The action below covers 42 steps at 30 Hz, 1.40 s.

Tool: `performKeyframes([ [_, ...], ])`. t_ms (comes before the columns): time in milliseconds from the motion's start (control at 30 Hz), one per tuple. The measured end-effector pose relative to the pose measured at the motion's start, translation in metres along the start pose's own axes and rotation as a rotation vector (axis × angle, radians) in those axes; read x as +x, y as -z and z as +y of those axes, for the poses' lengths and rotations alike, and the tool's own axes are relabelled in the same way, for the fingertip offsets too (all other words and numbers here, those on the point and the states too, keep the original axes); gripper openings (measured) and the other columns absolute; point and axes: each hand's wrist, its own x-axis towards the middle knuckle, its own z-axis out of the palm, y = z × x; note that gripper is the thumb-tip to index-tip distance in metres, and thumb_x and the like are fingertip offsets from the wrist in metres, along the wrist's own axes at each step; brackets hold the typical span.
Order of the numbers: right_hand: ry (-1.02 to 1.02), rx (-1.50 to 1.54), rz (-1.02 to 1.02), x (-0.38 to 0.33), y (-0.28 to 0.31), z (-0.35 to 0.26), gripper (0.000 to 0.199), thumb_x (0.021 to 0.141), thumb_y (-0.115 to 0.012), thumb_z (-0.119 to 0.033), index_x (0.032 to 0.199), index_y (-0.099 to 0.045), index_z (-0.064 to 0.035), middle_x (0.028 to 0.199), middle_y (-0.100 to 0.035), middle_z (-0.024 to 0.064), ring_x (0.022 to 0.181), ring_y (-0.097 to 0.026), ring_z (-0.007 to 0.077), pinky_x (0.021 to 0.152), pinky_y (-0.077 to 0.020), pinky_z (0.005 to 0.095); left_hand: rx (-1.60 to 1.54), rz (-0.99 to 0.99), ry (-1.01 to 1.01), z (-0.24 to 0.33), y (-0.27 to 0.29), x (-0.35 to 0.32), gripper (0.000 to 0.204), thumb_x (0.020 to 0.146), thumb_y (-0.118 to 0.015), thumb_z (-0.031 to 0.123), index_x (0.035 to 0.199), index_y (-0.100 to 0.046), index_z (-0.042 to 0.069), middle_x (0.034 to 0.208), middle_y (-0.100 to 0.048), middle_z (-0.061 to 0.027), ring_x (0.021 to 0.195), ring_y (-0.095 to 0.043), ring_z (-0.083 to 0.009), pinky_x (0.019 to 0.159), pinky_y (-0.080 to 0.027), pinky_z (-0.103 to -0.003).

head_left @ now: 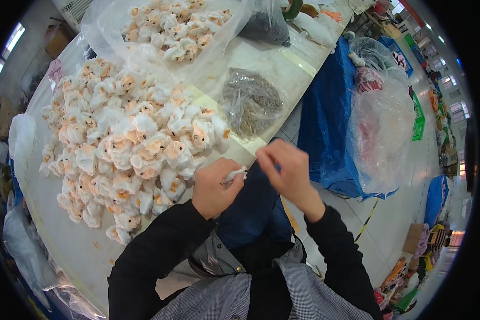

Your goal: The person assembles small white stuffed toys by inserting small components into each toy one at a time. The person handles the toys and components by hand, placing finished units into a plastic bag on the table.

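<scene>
My left hand (214, 186) is closed around a small white fabric piece (234, 175), most of it hidden by the fingers. To its right, my right hand (292, 173) is raised over my lap with thumb and fingers pinched together. Whatever that pinch may hold is too small to make out. Left of my hands spreads a large pile of small fluffy white plush pieces (128, 133) with peach patches, dark dots and orange bits. A clear bag of brownish grains (253, 101) lies on the table beyond my hands.
The pale table (58, 234) has its edge beside my lap. More plush pieces (181, 26) sit in a clear plastic bag at the far side, near a dark bag (269, 26). A blue-lined bin (328, 122) holding a plastic-wrapped bundle (381, 128) stands on the right.
</scene>
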Motion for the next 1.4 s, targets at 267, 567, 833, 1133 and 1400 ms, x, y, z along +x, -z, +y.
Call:
performKeyframes([
  [267, 0.096, -0.408, -0.039, 0.065, -0.023, 0.049, 0.009, 0.087, -0.077, -0.015, 0.091, -0.072, -0.0096, 0.086, -0.067, 0.0054, 0.09, -0.065, 0.0284, 0.08, -0.0508, 0.0427, -0.07, 0.044, 0.146, -0.003, -0.001, 0.002, 0.014, 0.083, -0.073, 0.008, 0.094, -0.071, -0.001, 0.083, -0.07, -0.0167, 0.07, -0.07, -0.033, 0.064, -0.054, -0.037],
  [567, 0.128, -0.46, -0.05, 0.071, -0.04, 0.061, 0.01, 0.085, -0.076, -0.015, 0.085, -0.067, -0.0103, 0.088, -0.066, 0.0046, 0.092, -0.063, 0.0269, 0.083, -0.0485, 0.0409, -0.062, 0.038, 0.127, -0.008, 0.0, 0.004, 0.015, 0.082, -0.073, 0.009, 0.092, -0.071, -0.001, 0.082, -0.07, -0.0159, 0.07, -0.07, -0.0308, 0.065, -0.054, -0.036],
  [833, -0.138, 0.101, -0.012, 0.045, -0.02, 0.018, 0.008, 0.092, -0.075, -0.005, 0.098, -0.072, -0.0024, 0.091, -0.07, 0.0096, 0.082, -0.068, 0.0248, 0.073, -0.0542, 0.035, -0.102, 0.077, 0.097, -0.009, 0.001, 0.004, 0.014, 0.082, -0.072, 0.008, 0.093, -0.07, -0.002, 0.078, -0.067, -0.0133, 0.065, -0.064, -0.0198, 0.061, -0.05, -0.032],
  [1133, -0.027, 0.191, -0.127, 0.002, -0.015, -0.012, 0.017, 0.087, -0.076, 0.001, 0.103, -0.075, -0.0045, 0.094, -0.071, 0.0088, 0.081, -0.069, 0.0231, 0.07, -0.055, 0.0333, -0.121, 0.082, 0.13, -0.008, -0.001, 0.003, 0.014, 0.084, -0.071, 0.007, 0.095, -0.071, -0.002, 0.076, -0.067, -0.0104, 0.062, -0.059, -0.0112, 0.057, -0.047, -0.028],
  [1400, 0.087, 0.118, -0.072, 0.0, -0.015, -0.014, 0.023, 0.081, -0.078, 0.004, 0.101, -0.075, -0.0059, 0.093, -0.071, 0.0077, 0.08, -0.067, 0.0231, 0.068, -0.0546, 0.0334, -0.127, 0.089, 0.099, -0.008, -0.001, 0.005, 0.013, 0.084, -0.071, 0.007, 0.094, -0.071, -0.002, 0.075, -0.066, -0.0104, 0.061, -0.058, -0.0101, 0.055, -0.045, -0.028],
])
